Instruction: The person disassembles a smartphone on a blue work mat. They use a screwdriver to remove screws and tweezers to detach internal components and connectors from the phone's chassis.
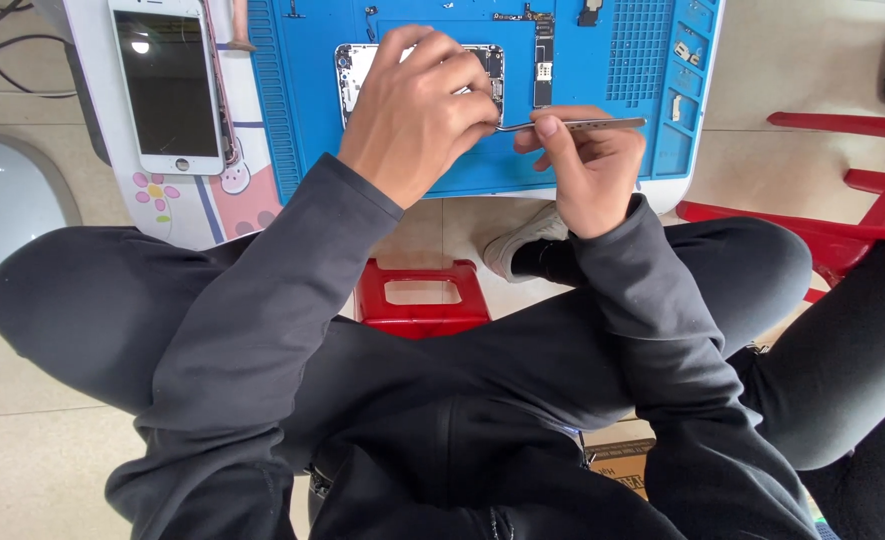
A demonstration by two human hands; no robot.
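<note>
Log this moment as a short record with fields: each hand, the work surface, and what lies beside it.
left hand: fingers bent over the opened phone body, pinching at the tweezers' tip
right hand: holds metal tweezers, lying level and pointing left
work surface: blue repair mat on a small white table
beside mat: detached white phone screen, face up
on mat: circuit board strip
below: red stool
</note>
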